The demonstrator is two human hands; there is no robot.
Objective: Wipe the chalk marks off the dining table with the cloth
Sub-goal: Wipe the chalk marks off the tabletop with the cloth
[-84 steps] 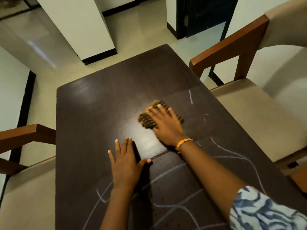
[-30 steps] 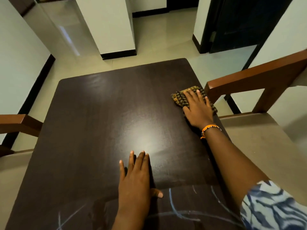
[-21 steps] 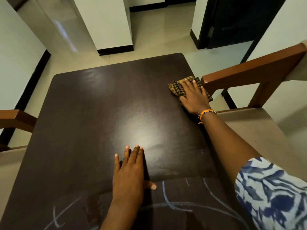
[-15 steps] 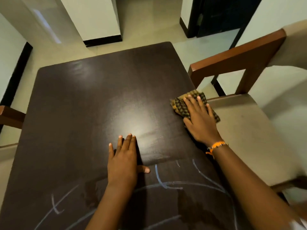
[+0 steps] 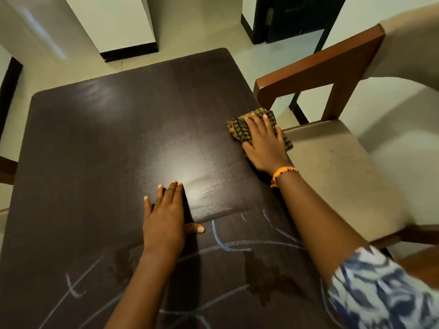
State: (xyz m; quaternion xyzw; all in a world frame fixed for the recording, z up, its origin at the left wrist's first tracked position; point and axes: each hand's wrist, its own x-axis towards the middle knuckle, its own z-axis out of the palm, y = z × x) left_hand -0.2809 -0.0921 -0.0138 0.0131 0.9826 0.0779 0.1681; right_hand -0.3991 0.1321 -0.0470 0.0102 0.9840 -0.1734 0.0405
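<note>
A dark brown dining table (image 5: 99, 143) fills the view. My right hand (image 5: 264, 143), with an orange bracelet at the wrist, presses flat on a yellow-and-black checked cloth (image 5: 238, 129) at the table's right edge. My left hand (image 5: 166, 217) lies flat on the table near the middle, fingers together and thumb out, holding nothing. White chalk marks (image 5: 225, 243) curve across the near part of the table, in front of and beside my left hand. The far part of the table looks free of chalk and shines.
A wooden chair (image 5: 332, 67) with a beige seat (image 5: 337, 172) stands tight against the table's right side. Another chair's arm (image 5: 7, 169) shows at the left edge. Damp patches (image 5: 266, 276) sit on the near tabletop. White walls and a dark doorway (image 5: 294, 17) lie beyond.
My right hand swept the cloth from the table's middle out to the right edge and has slid along that edge. The left hand stays planted. Chalk lines on the right side are gone.
</note>
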